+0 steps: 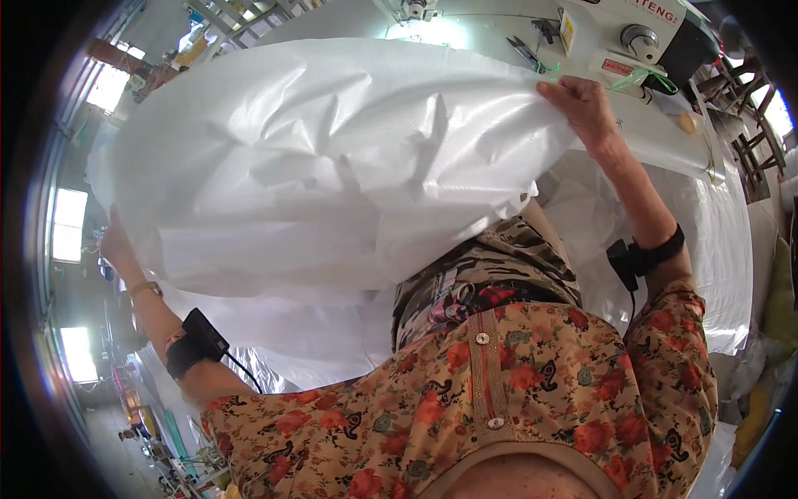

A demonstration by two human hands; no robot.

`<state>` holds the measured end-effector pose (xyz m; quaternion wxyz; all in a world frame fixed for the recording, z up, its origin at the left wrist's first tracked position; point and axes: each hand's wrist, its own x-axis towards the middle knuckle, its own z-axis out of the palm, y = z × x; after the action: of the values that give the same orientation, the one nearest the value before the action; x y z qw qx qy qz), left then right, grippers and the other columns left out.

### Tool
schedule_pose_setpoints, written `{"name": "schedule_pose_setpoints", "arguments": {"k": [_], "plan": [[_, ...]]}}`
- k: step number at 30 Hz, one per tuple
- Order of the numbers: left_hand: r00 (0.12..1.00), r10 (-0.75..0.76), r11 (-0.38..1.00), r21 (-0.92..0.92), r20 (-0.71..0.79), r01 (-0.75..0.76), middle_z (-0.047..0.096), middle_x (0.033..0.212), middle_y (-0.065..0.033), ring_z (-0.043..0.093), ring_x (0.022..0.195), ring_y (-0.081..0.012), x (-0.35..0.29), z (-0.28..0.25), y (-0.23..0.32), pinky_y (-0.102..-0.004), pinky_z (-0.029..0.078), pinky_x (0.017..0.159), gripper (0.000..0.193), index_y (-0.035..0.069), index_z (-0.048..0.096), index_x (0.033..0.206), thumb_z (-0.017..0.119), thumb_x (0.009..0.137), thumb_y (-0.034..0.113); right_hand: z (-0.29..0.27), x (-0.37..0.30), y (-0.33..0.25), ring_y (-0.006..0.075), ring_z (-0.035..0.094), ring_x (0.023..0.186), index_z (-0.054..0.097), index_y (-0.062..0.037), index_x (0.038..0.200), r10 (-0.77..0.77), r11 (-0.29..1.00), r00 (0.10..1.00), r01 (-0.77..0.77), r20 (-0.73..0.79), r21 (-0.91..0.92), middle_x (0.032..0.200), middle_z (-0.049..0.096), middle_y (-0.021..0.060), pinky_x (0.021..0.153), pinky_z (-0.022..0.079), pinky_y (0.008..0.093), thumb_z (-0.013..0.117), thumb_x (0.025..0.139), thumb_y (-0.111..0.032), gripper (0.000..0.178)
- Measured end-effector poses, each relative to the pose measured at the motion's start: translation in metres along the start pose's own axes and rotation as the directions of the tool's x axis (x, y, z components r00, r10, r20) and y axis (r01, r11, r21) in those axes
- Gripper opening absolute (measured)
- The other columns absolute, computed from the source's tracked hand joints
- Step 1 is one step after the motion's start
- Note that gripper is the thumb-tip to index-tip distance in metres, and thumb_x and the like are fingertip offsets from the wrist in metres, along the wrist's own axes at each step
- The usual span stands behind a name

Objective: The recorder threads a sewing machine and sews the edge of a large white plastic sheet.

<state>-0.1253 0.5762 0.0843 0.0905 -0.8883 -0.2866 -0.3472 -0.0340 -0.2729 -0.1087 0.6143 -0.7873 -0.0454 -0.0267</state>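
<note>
A large, shiny white woven-plastic sheet (332, 158) is stretched across in front of me, its surface wrinkled in the middle and right. At its upper right edge my right hand (586, 110) is closed in a pinch, thumb toward the sheet. Far out to the left, my left hand (120, 243) grips the sheet's left edge; part of its fingers is hidden behind the material. Both arms are spread wide, so the sheet hangs between them above my lap. More white sheeting (316, 328) lies below it, over my legs.
A white sewing machine (619, 41) stands at the upper right, with green thread (644, 79) by it. Dark thread snips (525, 53) lie on the table beyond the sheet. Translucent sheeting (698, 241) drapes down at the right. Wooden stools (752, 137) are farther right.
</note>
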Motion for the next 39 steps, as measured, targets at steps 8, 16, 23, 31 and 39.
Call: {"name": "schedule_pose_setpoints", "arguments": {"k": [8, 16, 23, 31, 39], "plan": [[0.988, -0.079, 0.85, -0.509, 0.131, 0.136, 0.066, 0.094, -0.0065, 0.058, 0.077, -0.0105, -0.061, -0.092, 0.103, -0.0251, 0.047, 0.074, 0.046, -0.005, 0.066, 0.102, 0.065, 0.087, 0.039, 0.02, 0.044, -0.009, 0.0187, 0.041, 0.047, 0.056, 0.0035, 0.064, -0.289, 0.859, 0.953, 0.218, -0.087, -0.464, 0.052, 0.044, 0.0124, 0.051, 0.038, 0.036, 0.065, 0.085, -0.038, 0.047], [0.98, 0.14, 0.531, -0.825, -0.141, -0.195, 0.063, 0.093, -0.0097, 0.059, 0.078, -0.0174, -0.182, -0.224, 0.207, -0.0314, 0.048, 0.07, 0.027, -0.006, 0.061, 0.104, 0.058, 0.088, 0.015, 0.047, 0.08, -0.053, 0.0187, 0.043, 0.051, 0.057, 0.0042, 0.072, -0.593, 0.62, 0.804, 0.428, -0.036, -0.658, 0.056, 0.047, 0.0117, 0.053, 0.04, 0.0338, 0.06, 0.089, -0.03, 0.038], [-0.001, 0.947, -0.271, -0.799, -0.32, -0.537, 0.057, 0.063, 0.0023, 0.05, 0.052, -0.0068, -0.26, -0.251, 0.411, -0.0248, 0.032, 0.043, 0.02, 0.009, 0.068, 0.076, 0.078, 0.069, 0.024, 0.099, 0.07, -0.117, 0.0301, 0.067, 0.078, 0.069, -0.0057, 0.083, -0.617, 0.656, 0.777, 0.597, 0.128, -0.461, 0.08, 0.07, 0.0134, 0.067, 0.049, 0.0421, 0.056, 0.092, -0.034, 0.032], [0.572, 0.771, 0.131, -0.81, -0.28, -0.572, 0.062, 0.098, -0.0095, 0.06, 0.063, -0.0128, -0.316, -0.159, 0.449, -0.0247, 0.048, 0.049, 0.012, 0.001, 0.065, 0.083, 0.072, 0.075, 0.008, 0.09, -0.032, -0.105, 0.0276, 0.055, 0.064, 0.06, 0.001, 0.091, -0.663, 0.744, 0.723, 0.665, 0.193, 0.064, 0.072, 0.056, 0.0114, 0.06, 0.043, 0.0353, 0.056, 0.086, -0.007, 0.01], [0.506, 0.812, 0.09, -0.795, -0.29, -0.6, 0.063, 0.108, -0.0123, 0.065, 0.076, -0.0209, -0.317, -0.127, 0.411, -0.0296, 0.053, 0.062, 0.015, 0.001, 0.065, 0.084, 0.072, 0.071, 0.001, 0.101, -0.053, -0.079, 0.0212, 0.059, 0.078, 0.064, -0.0064, 0.092, -0.879, 0.347, 0.411, 0.898, 0.239, -0.271, 0.082, 0.058, 0.0051, 0.082, 0.047, 0.0409, 0.069, 0.073, -0.009, 0.02]]}}
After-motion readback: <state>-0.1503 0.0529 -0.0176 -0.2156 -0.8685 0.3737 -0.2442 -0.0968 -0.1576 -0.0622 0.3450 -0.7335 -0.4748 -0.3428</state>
